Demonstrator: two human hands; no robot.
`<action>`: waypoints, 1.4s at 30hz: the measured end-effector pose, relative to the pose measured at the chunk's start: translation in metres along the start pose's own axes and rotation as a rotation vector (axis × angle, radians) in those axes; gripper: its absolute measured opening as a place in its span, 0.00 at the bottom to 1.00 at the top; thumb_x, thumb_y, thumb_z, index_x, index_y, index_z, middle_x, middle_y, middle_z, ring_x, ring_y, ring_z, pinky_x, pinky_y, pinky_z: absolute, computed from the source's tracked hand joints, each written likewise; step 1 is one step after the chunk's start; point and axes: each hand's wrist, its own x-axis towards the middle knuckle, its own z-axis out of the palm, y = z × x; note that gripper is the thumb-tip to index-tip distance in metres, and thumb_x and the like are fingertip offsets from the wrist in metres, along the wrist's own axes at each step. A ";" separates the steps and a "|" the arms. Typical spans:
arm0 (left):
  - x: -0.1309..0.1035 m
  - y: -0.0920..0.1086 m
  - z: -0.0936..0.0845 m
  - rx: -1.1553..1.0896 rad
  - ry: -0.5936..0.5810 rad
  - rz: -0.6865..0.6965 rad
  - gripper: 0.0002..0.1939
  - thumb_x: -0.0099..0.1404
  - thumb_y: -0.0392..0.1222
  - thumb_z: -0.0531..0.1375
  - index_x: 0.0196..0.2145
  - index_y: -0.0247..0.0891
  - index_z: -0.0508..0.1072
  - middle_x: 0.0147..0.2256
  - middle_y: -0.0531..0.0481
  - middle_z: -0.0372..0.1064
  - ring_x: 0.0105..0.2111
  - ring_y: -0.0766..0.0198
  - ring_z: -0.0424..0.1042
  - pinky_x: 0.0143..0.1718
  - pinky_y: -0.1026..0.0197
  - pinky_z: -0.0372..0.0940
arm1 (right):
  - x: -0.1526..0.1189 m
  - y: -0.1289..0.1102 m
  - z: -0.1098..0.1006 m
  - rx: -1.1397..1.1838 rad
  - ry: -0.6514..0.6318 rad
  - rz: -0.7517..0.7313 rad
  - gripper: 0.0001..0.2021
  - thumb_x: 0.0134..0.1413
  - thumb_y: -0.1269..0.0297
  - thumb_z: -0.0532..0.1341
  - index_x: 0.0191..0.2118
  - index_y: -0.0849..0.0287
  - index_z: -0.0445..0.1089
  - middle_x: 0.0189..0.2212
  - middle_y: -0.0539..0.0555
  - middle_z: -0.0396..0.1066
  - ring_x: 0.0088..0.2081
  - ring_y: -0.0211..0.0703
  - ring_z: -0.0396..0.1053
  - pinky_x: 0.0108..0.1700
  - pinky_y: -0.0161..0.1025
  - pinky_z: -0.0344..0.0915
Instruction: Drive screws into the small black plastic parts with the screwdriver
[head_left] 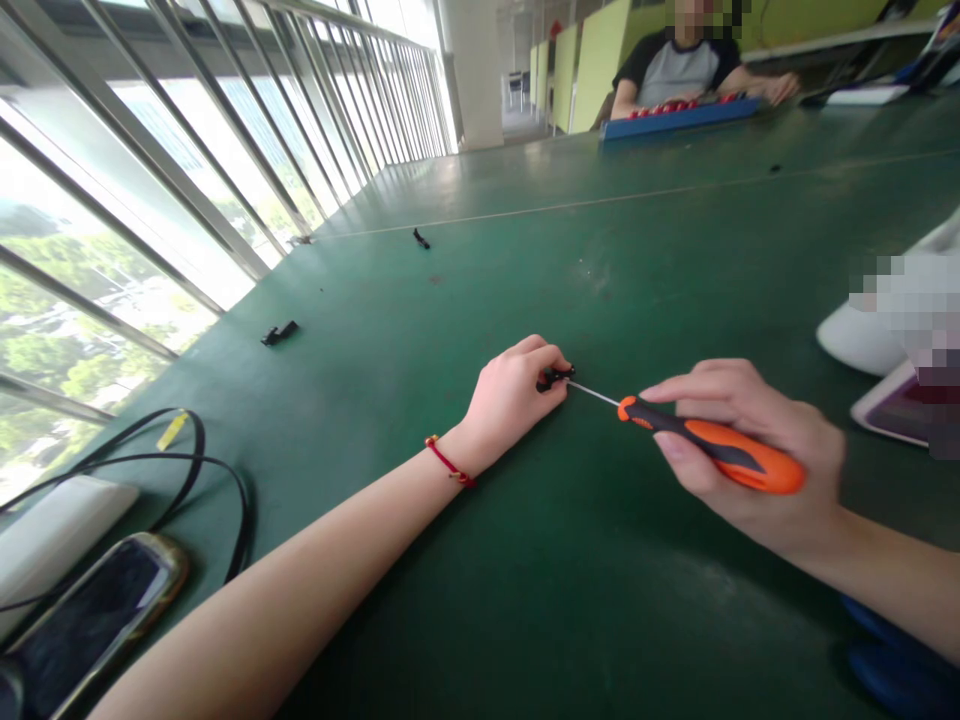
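Observation:
On the green table, my left hand pinches a small black part between thumb and fingers. What kind of part it is I cannot make out, since the fingers cover much of it. A red cord bracelet circles the left wrist. My right hand is closed around the orange and black handle of a screwdriver. The thin metal shaft points left, and its tip meets the black part, or comes very near it, at the left fingertips.
Small black pieces lie toward the left and farther back. A phone, a white box and a black cable are at lower left. Metal railing borders the left. Across the table a person sits behind a blue tray.

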 end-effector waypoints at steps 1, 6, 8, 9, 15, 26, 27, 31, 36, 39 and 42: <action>0.000 0.000 0.000 0.001 0.001 -0.001 0.06 0.57 0.33 0.57 0.32 0.36 0.73 0.36 0.51 0.69 0.30 0.69 0.69 0.33 0.66 0.65 | 0.000 0.000 0.000 -0.005 0.033 -0.012 0.14 0.46 0.72 0.63 0.41 0.51 0.68 0.26 0.49 0.69 0.28 0.42 0.67 0.36 0.46 0.65; 0.000 -0.001 0.000 -0.001 -0.003 -0.004 0.06 0.57 0.33 0.57 0.33 0.36 0.73 0.36 0.51 0.69 0.30 0.69 0.69 0.33 0.66 0.65 | 0.000 0.002 0.001 0.110 0.113 0.015 0.24 0.42 0.73 0.64 0.49 0.53 0.65 0.32 0.52 0.66 0.30 0.43 0.67 0.29 0.43 0.65; 0.000 -0.001 0.000 -0.002 -0.002 0.000 0.06 0.57 0.33 0.57 0.32 0.36 0.73 0.36 0.51 0.69 0.31 0.69 0.69 0.33 0.66 0.65 | 0.001 0.001 0.001 0.076 0.041 0.014 0.18 0.45 0.71 0.63 0.45 0.53 0.67 0.28 0.51 0.66 0.28 0.43 0.66 0.31 0.45 0.65; 0.000 -0.001 0.001 -0.001 -0.001 0.001 0.06 0.57 0.33 0.57 0.32 0.36 0.73 0.36 0.51 0.69 0.31 0.69 0.69 0.33 0.66 0.65 | 0.001 0.001 0.001 0.043 0.014 0.008 0.14 0.46 0.70 0.63 0.42 0.52 0.68 0.27 0.50 0.67 0.28 0.43 0.66 0.33 0.46 0.64; 0.000 -0.001 0.000 0.003 -0.004 -0.008 0.06 0.57 0.34 0.57 0.33 0.36 0.73 0.36 0.51 0.69 0.30 0.69 0.69 0.33 0.66 0.65 | -0.001 0.002 0.003 0.064 0.166 0.029 0.20 0.43 0.72 0.63 0.46 0.54 0.67 0.34 0.53 0.68 0.34 0.45 0.67 0.34 0.44 0.65; 0.000 0.000 0.000 0.001 0.001 -0.009 0.06 0.57 0.34 0.57 0.33 0.36 0.73 0.36 0.51 0.69 0.31 0.69 0.69 0.33 0.66 0.65 | -0.002 0.001 0.002 0.131 0.170 0.043 0.22 0.42 0.74 0.63 0.47 0.57 0.66 0.36 0.54 0.66 0.35 0.43 0.67 0.34 0.42 0.66; 0.000 0.000 0.000 0.001 0.000 -0.011 0.06 0.57 0.34 0.57 0.33 0.36 0.73 0.35 0.51 0.69 0.30 0.69 0.69 0.33 0.66 0.65 | -0.001 0.001 0.003 0.174 0.176 0.061 0.24 0.41 0.74 0.63 0.49 0.58 0.65 0.36 0.54 0.65 0.34 0.43 0.66 0.33 0.42 0.66; 0.001 0.000 0.000 0.002 0.001 -0.013 0.06 0.57 0.34 0.57 0.32 0.36 0.73 0.35 0.51 0.70 0.30 0.69 0.69 0.33 0.66 0.65 | 0.000 0.000 0.001 0.096 0.020 0.098 0.13 0.48 0.71 0.61 0.42 0.56 0.67 0.26 0.49 0.66 0.24 0.39 0.64 0.32 0.44 0.64; 0.000 0.001 0.000 0.005 0.002 -0.013 0.06 0.57 0.34 0.57 0.32 0.36 0.73 0.35 0.51 0.70 0.30 0.69 0.69 0.33 0.66 0.65 | -0.001 0.000 0.001 0.063 0.174 0.031 0.16 0.44 0.72 0.64 0.42 0.56 0.67 0.35 0.53 0.68 0.33 0.42 0.68 0.33 0.40 0.67; 0.000 0.001 0.000 0.004 -0.002 -0.012 0.06 0.57 0.34 0.57 0.33 0.36 0.73 0.35 0.51 0.69 0.30 0.69 0.69 0.33 0.66 0.65 | 0.000 0.001 0.002 0.157 0.160 0.069 0.23 0.41 0.71 0.65 0.47 0.57 0.65 0.34 0.52 0.65 0.32 0.41 0.67 0.30 0.40 0.67; 0.000 0.000 0.000 0.003 0.001 -0.003 0.06 0.57 0.34 0.57 0.32 0.36 0.73 0.36 0.51 0.70 0.30 0.69 0.69 0.33 0.66 0.65 | 0.000 0.000 0.001 0.048 0.015 0.080 0.10 0.48 0.68 0.62 0.38 0.54 0.68 0.28 0.50 0.67 0.28 0.41 0.66 0.32 0.43 0.65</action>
